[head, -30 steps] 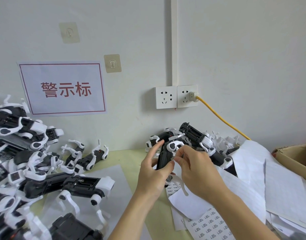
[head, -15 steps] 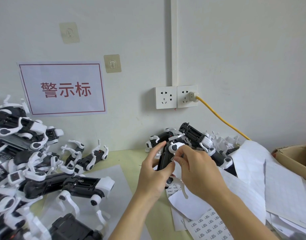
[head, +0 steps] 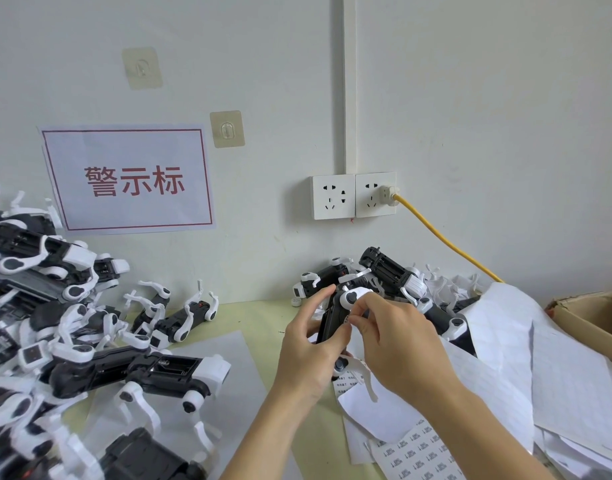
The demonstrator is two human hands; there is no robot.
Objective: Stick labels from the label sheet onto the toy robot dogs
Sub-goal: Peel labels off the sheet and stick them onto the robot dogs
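The left hand (head: 309, 355) still grips the black-and-white toy robot dog (head: 335, 320) upright above the table, thumb and fingers curled round its body. The right hand (head: 394, 344) has edged closer since a second ago, its fingertips (head: 349, 322) pinching a small label (head: 347, 319) against the dog's side. The label sheet (head: 415, 457) lies below the wrists, unmoved.
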